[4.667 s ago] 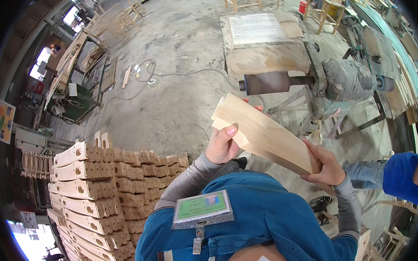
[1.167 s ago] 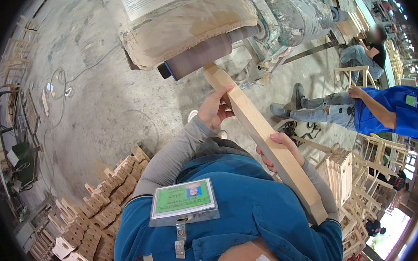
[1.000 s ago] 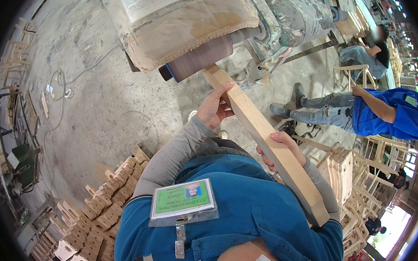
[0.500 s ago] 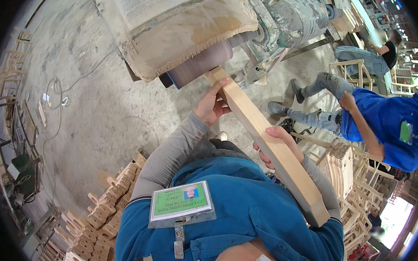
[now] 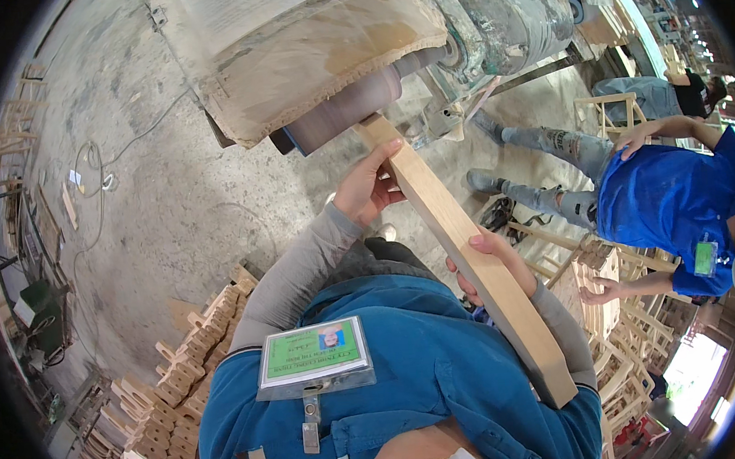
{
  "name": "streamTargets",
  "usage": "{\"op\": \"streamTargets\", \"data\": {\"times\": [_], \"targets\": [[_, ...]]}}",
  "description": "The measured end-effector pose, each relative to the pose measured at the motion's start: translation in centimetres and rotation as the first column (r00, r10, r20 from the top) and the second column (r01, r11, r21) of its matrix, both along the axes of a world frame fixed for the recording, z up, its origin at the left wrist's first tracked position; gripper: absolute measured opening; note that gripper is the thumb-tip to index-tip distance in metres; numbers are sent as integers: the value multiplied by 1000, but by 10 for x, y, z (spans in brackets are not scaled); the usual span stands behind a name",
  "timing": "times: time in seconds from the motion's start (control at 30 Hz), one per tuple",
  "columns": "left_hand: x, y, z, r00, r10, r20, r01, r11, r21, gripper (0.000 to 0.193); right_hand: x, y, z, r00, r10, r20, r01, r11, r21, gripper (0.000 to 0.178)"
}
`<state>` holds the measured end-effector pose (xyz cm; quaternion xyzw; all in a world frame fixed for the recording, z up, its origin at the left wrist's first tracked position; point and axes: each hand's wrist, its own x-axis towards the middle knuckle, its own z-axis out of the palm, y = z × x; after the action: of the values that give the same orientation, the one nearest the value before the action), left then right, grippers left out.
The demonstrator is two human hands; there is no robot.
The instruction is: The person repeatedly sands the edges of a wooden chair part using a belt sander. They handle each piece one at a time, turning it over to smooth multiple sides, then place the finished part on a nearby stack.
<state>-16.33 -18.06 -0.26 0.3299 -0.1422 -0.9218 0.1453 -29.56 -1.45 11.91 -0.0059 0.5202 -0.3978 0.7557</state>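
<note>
A long, pale wooden bar [image 5: 460,232] slants from the machine's roller down to my right forearm. Near its far end my left hand [image 5: 371,183] grips it, thumb on the top face and fingers curled at the side. Around its middle my right hand [image 5: 494,262] is wrapped, thumb on top and fingertips showing on the left side. The bar's far tip meets or lies just beside the sanding roller [image 5: 348,111]; I cannot tell whether they touch. A dusty cover [image 5: 315,56] hangs over the roller.
A motor [image 5: 517,25] sits right of the roller. Stacked wooden parts [image 5: 171,393] stand at lower left, more frames [image 5: 622,340] at lower right. A co-worker in a blue shirt [image 5: 660,203] stands close on the right. A cable [image 5: 96,196] lies on the concrete floor.
The co-worker in blue has shifted, and one of their hands now reaches toward the stacked wood at right. My hands keep their hold on the bar, and the view has moved slightly.
</note>
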Motion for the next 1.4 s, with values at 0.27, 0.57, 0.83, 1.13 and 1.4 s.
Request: {"op": "streamTargets", "data": {"times": [0.27, 0.57, 0.83, 1.13, 1.4], "targets": [[-2, 3, 8, 999, 39, 17, -39, 999, 20, 42, -1, 2, 2, 1000, 0, -18, 1, 1000, 12, 54], [0, -13, -5, 1000, -17, 10, 16, 1000, 18, 44, 3, -12, -4, 1000, -16, 4, 16, 999, 36, 55], [4, 0, 11, 999, -47, 6, 47, 999, 13, 43, 8, 8, 4, 999, -33, -13, 33, 999, 3, 58], [-2, 47, 39, 1000, -24, 5, 24, 997, -71, 44, -2, 64, 12, 1000, -28, -3, 27, 998, -64, 63], [-3, 81, 62, 1000, 5, 23, 0, 981, -196, 46, -31, 153, -22, 907, 177, -381, -301, 906, -297, 87]]}}
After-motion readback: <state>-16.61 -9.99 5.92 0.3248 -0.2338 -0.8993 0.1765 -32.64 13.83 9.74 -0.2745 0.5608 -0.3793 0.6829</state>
